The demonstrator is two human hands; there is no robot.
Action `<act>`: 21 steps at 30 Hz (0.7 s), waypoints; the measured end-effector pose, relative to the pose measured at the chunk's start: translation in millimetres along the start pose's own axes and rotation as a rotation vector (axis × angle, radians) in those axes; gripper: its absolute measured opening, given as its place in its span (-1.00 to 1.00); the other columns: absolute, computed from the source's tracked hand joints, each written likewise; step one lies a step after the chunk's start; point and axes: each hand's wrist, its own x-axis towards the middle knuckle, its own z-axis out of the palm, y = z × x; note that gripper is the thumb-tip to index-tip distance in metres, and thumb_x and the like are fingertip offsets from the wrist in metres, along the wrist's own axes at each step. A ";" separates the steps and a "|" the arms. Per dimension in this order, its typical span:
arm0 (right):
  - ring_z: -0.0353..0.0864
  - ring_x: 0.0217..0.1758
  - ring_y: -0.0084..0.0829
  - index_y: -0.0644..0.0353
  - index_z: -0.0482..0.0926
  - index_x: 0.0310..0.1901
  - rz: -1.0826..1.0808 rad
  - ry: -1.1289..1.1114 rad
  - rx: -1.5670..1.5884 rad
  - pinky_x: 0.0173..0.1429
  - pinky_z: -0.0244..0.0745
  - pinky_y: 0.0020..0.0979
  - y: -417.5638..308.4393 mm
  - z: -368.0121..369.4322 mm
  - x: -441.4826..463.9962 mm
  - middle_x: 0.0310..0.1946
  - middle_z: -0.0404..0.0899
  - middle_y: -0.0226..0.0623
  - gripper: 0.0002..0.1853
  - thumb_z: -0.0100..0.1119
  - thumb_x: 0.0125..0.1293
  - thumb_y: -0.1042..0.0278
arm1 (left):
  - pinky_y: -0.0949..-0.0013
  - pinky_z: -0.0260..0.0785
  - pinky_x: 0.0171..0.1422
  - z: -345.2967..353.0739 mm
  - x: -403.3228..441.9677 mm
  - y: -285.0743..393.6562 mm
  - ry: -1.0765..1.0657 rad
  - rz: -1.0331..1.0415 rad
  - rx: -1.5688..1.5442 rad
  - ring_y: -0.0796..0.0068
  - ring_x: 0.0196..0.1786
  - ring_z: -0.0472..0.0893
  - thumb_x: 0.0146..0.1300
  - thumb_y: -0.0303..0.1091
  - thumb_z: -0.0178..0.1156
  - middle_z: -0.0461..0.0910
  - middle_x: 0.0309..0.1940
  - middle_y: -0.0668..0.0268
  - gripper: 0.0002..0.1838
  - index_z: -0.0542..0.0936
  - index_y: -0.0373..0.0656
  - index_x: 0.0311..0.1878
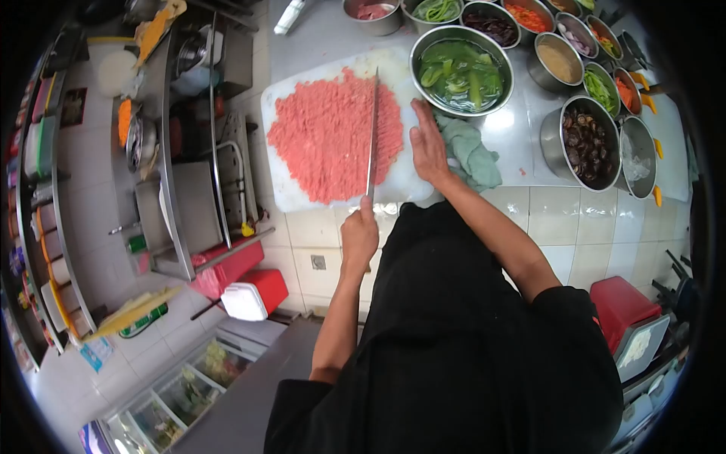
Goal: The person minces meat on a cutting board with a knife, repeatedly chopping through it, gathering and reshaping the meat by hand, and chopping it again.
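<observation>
Left hand: my left hand (360, 233) is curled closed round the handle of a long knife (373, 136);
Blade: it points away from me, across the right part of the minced meat (325, 144); whether the edge is sunk in I cannot tell;
Meat: pink and finely chopped, spread in a broad, ridged layer over most of the white cutting board (404, 184);
Right hand: my right hand (429, 147) is open, fingers stretched forward, with nothing that I can see in its hold; it sits at the board's right edge, and I cannot tell how firmly it rests there;
Cloth: a crumpled green cloth (470, 151) lies just beside that hand, to its right;
Greens: beyond my right fingertips stands a steel bowl (463, 113) of leafy greens (461, 72) in liquid;
Counter: on the metal counter (518, 144), farther right, stands a pot (556, 151) of dark pieces;
Far side: a bowl of raw meat (376, 25) stands past the board;
Floor: low on my left is a red box (268, 291).
</observation>
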 end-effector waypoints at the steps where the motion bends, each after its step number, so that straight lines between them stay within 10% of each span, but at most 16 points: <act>1: 0.07 0.60 0.08 0.34 0.15 0.49 -0.008 0.016 0.009 0.64 -0.05 -0.10 2.2 -2.1 5.7 0.49 0.16 0.14 -0.34 -0.25 0.60 -0.03 | -0.01 0.40 -0.24 -8.9 -5.6 12.0 -0.034 -0.062 -0.087 0.01 -0.44 0.59 0.57 0.19 -0.23 0.56 -0.57 -0.12 -0.20 0.57 -0.44 -0.43; 6: 0.06 0.60 0.08 0.34 0.13 0.50 0.024 0.001 0.018 0.64 -0.07 -0.11 -4.3 -1.1 -5.3 0.50 0.14 0.14 -0.32 -0.30 0.60 -0.08 | 0.08 0.38 -0.30 6.3 -25.2 -4.6 0.112 0.191 -0.525 0.13 -0.51 0.52 0.59 0.06 -0.14 0.52 -0.62 0.03 -0.36 0.54 -0.43 -0.29; 9: 0.05 0.61 0.08 0.33 0.11 0.51 0.009 -0.005 0.014 0.64 -0.08 -0.11 -0.3 0.2 -4.2 0.51 0.13 0.14 -0.30 -0.30 0.60 -0.10 | 0.07 0.38 -0.29 11.7 1.9 -15.9 0.010 0.089 0.042 0.17 -0.48 0.56 0.58 0.12 -0.17 0.55 -0.59 0.00 -0.29 0.55 -0.43 -0.37; 16: 0.04 0.61 0.08 0.36 0.12 0.50 0.029 -0.009 0.055 0.65 -0.09 -0.11 -4.9 -1.1 -2.7 0.51 0.13 0.13 -0.27 -0.32 0.59 -0.14 | 0.33 0.24 -0.55 5.9 -30.6 15.5 0.186 0.215 -0.337 0.56 -0.61 0.38 0.55 0.23 -0.16 0.38 -0.69 0.37 -0.28 0.48 -0.23 -0.53; 21: 0.03 0.61 0.08 0.36 0.11 0.50 0.010 0.002 0.063 0.65 -0.10 -0.11 -0.5 -1.2 -5.5 0.52 0.12 0.13 -0.26 -0.32 0.59 -0.15 | 0.07 0.37 -0.31 -17.5 -33.3 36.3 -0.024 -0.035 -0.098 0.22 -0.49 0.51 0.58 0.12 -0.18 0.50 -0.61 0.01 -0.30 0.56 -0.39 -0.40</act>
